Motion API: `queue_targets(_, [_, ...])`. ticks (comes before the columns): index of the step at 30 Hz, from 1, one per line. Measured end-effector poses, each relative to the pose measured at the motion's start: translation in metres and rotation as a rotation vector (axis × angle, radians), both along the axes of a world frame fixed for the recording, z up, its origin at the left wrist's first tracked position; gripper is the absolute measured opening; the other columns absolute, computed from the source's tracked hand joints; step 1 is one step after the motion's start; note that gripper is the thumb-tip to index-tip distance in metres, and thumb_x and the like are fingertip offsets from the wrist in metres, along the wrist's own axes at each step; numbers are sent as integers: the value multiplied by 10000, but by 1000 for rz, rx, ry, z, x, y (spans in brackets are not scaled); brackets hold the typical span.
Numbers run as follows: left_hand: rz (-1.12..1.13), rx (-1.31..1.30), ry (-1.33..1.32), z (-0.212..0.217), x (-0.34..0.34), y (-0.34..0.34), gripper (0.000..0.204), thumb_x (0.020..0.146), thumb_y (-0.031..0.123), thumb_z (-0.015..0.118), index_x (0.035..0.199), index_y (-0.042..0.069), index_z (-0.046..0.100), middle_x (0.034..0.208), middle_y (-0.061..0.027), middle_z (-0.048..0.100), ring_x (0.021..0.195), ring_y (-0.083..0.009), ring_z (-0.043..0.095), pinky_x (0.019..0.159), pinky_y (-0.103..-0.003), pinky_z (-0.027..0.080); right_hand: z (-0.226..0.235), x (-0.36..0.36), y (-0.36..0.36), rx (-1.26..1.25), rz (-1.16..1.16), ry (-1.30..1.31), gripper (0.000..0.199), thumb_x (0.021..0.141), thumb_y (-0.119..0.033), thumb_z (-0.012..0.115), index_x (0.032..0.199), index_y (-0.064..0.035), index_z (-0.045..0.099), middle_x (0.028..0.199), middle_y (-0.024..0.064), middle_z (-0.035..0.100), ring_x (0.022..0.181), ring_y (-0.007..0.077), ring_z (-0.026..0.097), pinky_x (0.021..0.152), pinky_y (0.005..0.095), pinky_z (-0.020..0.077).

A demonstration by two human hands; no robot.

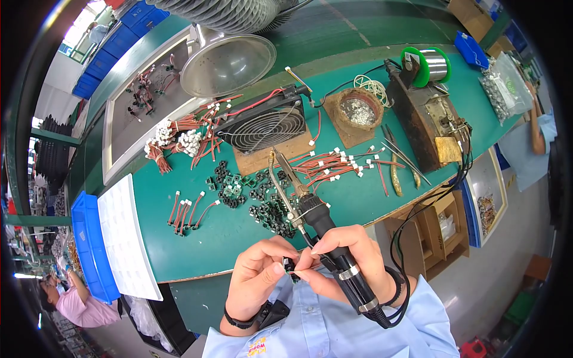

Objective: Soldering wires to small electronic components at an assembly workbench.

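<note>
Small dark component [289,264]: held up in front of the light blue shirt [310,322], just off the near edge of the green-topped table [221,247]. Gripped it with the left hand [256,277], thumb and fingertips closed down on it with barely any gap. Curled the right hand [352,256] round the black handle of a soldering iron [319,218], with thumb and forefinger nearly together just beside the component (could not tell, at this size, about any thin wire pinched there). Pointed the iron's metal end away from the body, toward a black fan [262,128] on a brown board [248,162], well apart from the component. Saw, beyond both hands, a pile of similar dark parts [271,218] on the tabletop, with a few red-and-black wires [184,218] to its left and more loose wires [334,170] to its right. Noted bundled wires with white plugs [190,143] beside the fan. Spotted pliers [394,176] farther right, plus a round pot [358,112] and a green spool [434,64] of silvery wire near a worn metal box [412,119]. Found, at the left end, a white tray [128,238] alongside a blue bin [94,250].
</note>
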State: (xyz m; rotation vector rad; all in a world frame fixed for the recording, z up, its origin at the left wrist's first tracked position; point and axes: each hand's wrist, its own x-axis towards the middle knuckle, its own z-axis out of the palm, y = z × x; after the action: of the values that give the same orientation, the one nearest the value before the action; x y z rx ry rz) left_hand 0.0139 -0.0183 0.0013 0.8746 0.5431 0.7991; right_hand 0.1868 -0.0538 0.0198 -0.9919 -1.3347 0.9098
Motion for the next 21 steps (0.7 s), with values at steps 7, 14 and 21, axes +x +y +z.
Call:
queue_targets(7, [-1, -13, -20, 1, 1, 0, 219, 882, 143, 561, 1017, -29, 571, 959, -100, 538, 890, -163, 511, 802, -291, 390, 3, 0, -1, 29, -29, -51, 419, 703, 54, 711, 997, -19, 422, 793, 109, 634, 744, 176, 669, 649, 282, 542])
queue_targets(14, [-21, -9, -28, 2, -1, 0, 196, 879, 126, 557, 1002, -27, 564, 959, -103, 534, 891, -168, 514, 805, -299, 399, 1, 2, -1, 2, 19, -1, 416, 707, 47, 715, 1000, -21, 428, 796, 112, 635, 757, 179, 672, 658, 276, 539])
queue_targets(21, [-52, -91, -69, 3, 0, 1, 183, 876, 136, 567, 971, -21, 567, 942, -103, 537, 883, -171, 513, 803, -305, 399, 4, 4, 0, 30, 31, -19, 402, 696, 32, 737, 981, -22, 459, 800, 113, 643, 754, 179, 674, 646, 269, 531])
